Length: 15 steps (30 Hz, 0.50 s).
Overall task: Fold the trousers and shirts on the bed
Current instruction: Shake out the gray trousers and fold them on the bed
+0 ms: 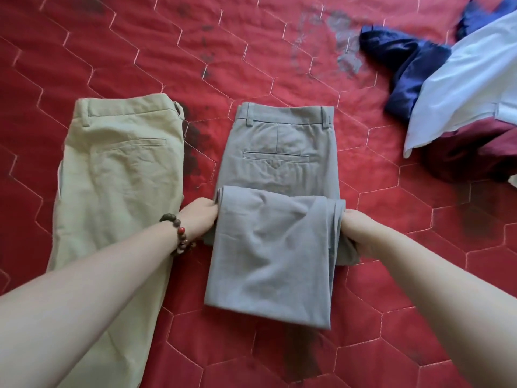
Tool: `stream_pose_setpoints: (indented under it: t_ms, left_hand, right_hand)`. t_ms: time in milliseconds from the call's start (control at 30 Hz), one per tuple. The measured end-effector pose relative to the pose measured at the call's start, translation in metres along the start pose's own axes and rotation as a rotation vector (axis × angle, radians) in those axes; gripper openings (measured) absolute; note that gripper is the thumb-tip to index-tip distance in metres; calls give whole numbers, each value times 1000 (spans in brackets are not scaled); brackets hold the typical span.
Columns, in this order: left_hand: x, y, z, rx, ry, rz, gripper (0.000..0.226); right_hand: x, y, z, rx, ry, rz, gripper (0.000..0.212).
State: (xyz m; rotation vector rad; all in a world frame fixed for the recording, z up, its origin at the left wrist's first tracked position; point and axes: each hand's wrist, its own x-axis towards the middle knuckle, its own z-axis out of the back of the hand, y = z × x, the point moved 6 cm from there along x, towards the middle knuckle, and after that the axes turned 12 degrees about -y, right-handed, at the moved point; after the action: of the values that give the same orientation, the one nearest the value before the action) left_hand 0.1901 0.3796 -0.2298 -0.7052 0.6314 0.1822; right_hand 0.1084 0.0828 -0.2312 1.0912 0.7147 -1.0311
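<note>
The left hand (200, 218) grips the left edge of the grey trousers (275, 219), its fingers curled out of sight under the folded-over leg section. A beaded bracelet (179, 235) sits on that wrist. The right hand (356, 229) holds the opposite edge of the same trousers, fingers tucked into the layers of cloth there. Between the two hands the leg part lies doubled up over the seat, its upper edge just below the back pocket; the waistband with its belt loops points away from the person.

The grey trousers lie flat on the red quilted bedspread (391, 261), which has hexagon stitching and dark blotches. Just left of the grey trousers, close but apart, lie khaki trousers (120, 175), spread flat with the waistband away and partly covered by the left forearm. Well to the upper right of the grey trousers is a loose heap: a navy garment (411, 68), a white shirt (464, 91) over it, and a maroon garment (472, 152) beneath the shirt's near edge.
</note>
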Motion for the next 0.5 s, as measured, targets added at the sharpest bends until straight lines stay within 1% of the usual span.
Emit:
stream_pose_setpoints:
  t_ms: [33, 67, 100, 133, 167, 200, 233, 267, 300, 333, 367, 400, 433, 467, 500]
  left_hand:
    - [-2, -3, 2, -13, -30, -70, 26]
    - [-5, -5, 4, -38, -67, -140, 14]
    - [-8, -3, 5, -69, -94, -172, 20]
    - [-12, -1, 6, -90, -103, -207, 30]
    - [-15, 1, 5, -125, -105, -215, 35]
    - [-17, 0, 4, -139, -97, -224, 36]
    - [-15, 2, 2, -157, -91, -220, 36]
    - [-15, 0, 1, -153, -88, -217, 34]
    - [-14, -1, 1, -152, -88, -219, 32]
    - [-14, -2, 1, -143, -86, -218, 32]
    - [-12, -1, 2, -142, -89, -218, 31]
    - [-12, -2, 2, -124, -88, -223, 30]
    - [-10, -2, 2, -109, -87, -231, 28]
    - [-9, -1, 2, -83, -86, -229, 26]
    - [-8, 1, 1, -71, -84, -234, 21]
  right_hand:
    - [-3, 5, 2, -39, -49, 133, 13]
    - [-8, 12, 7, -125, -139, 305, 19]
    - [-17, 16, 13, -248, -238, 470, 27]
    - [-27, 20, 16, -378, -301, 663, 42]
    - [-38, 23, 18, -509, -368, 857, 63]
    - [-54, 27, 16, -666, -431, 1089, 81]
    - [-68, 27, 12, -820, -503, 1324, 88]
    - [-81, 25, 5, -973, -509, 1528, 82]
    - [-91, 17, -6, -1114, -440, 1704, 69]
    - [-99, 10, -17, -1216, -329, 1838, 57]
    - [-103, 5, -26, -1278, -194, 1921, 48]
    - [-106, 5, -31, -1272, -79, 1944, 41]
    - [-108, 10, -33, -1200, -27, 1943, 36]
    - [-108, 21, -31, -1082, -2, 1875, 31]
    - [-104, 34, -27, -919, 2, 1742, 30]
